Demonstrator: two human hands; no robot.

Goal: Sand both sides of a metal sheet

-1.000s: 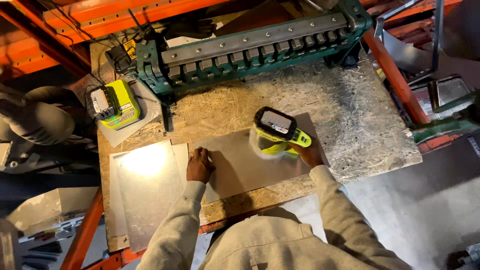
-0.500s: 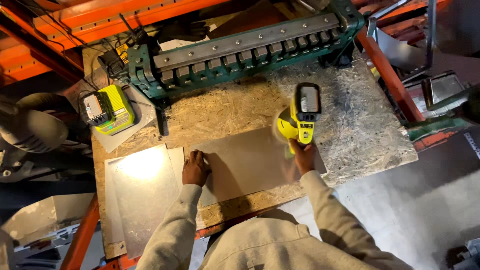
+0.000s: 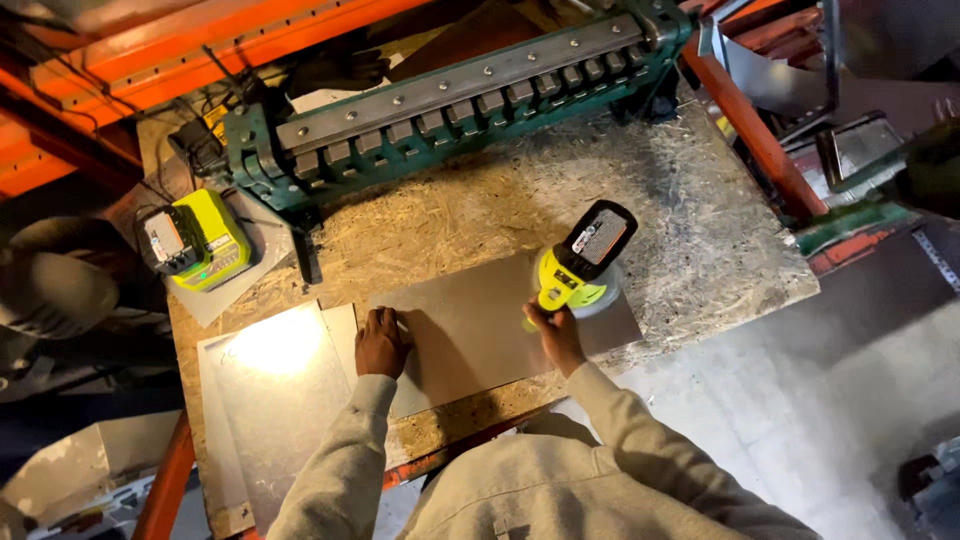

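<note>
Orange racking frames a chipboard workbench (image 3: 450, 215), on which a flat grey metal sheet (image 3: 470, 335) is laid near the front edge. It is pinned at its left end by the left hand (image 3: 381, 343), pressed down on it. A yellow-green cordless power tool (image 3: 583, 265) is gripped by the right hand (image 3: 553, 331) and set on the sheet's right part. Further out, a shinier sheet (image 3: 275, 400) lies to the left — a battery charger (image 3: 195, 240) behind it — and a green bending brake (image 3: 450, 100) spans the back.

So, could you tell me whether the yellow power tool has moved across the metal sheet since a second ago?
Yes: the yellow power tool has shifted rightward along the metal sheet, toward its right edge, away from the left hand.
</note>
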